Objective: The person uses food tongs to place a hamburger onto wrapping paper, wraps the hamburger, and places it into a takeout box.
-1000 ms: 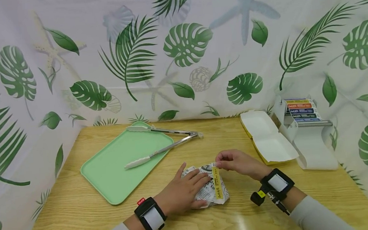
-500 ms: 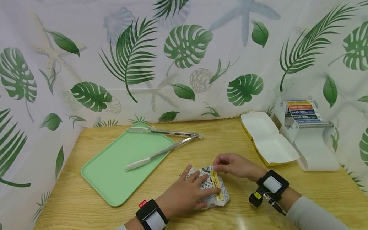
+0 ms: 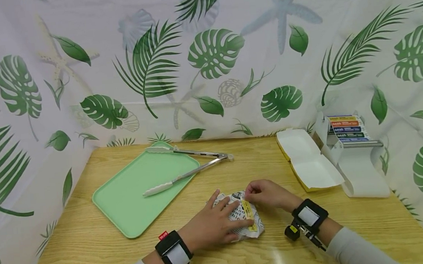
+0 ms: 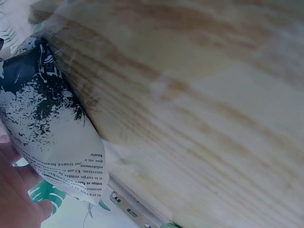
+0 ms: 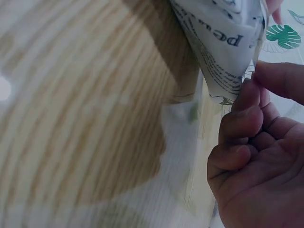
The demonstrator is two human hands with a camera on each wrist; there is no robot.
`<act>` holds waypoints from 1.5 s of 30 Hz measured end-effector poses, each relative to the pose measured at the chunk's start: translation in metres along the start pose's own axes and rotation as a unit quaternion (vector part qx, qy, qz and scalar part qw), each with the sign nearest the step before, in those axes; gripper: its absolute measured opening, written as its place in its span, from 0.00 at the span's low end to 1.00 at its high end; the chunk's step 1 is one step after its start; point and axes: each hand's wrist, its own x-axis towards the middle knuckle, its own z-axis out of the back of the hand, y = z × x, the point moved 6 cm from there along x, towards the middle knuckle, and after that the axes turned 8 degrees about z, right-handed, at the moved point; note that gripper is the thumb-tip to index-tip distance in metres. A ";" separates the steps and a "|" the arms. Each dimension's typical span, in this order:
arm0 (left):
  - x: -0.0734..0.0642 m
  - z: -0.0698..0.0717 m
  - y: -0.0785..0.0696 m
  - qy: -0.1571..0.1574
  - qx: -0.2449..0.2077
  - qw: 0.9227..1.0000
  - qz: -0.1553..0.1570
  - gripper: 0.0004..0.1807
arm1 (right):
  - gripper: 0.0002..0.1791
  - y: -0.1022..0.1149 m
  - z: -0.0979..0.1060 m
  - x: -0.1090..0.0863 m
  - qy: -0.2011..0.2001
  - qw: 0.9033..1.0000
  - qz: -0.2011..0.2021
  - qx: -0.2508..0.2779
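Left hand [image 3: 215, 225], spread, presses the wrapper [image 3: 237, 215] well off the surface's [image 3: 220, 256] back edge; right hand [image 3: 269, 194] pinches yellow strip [image 3: 247, 210], which uneven pulling could crease.

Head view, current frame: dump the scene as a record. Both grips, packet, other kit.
left grip: fingers spread, resting on packet and strip
right grip: thumb and forefinger pinching at strip's far end
packet: printed paper, lying on table
strip: yellow, on packet's right part
tray: green, left of packet
tongs: spread open, tips over tray, hinge past its right edge
box: open, white inside, yellow outside
dispenser: right of box, white tail hanging out
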 end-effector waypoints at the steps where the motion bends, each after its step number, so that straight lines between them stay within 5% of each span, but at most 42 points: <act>1: 0.000 0.000 0.000 -0.001 0.001 1.000 -0.001 0.30 | 0.09 0.001 -0.001 0.000 -0.002 1.000 0.002 -0.005; 16: -0.004 -0.001 -0.004 0.017 0.010 1.000 -0.008 0.30 | 0.13 -0.009 -0.009 -0.009 -0.049 0.996 -0.068 0.003; 38: -0.002 -0.002 -0.006 0.018 0.020 1.000 -0.005 0.30 | 0.20 -0.005 -0.009 -0.018 -0.086 0.995 -0.049 -0.006; 45: -0.001 -0.001 -0.001 0.020 -0.008 1.000 -0.003 0.30 | 0.39 0.003 -0.012 -0.050 0.003 0.997 -0.027 0.068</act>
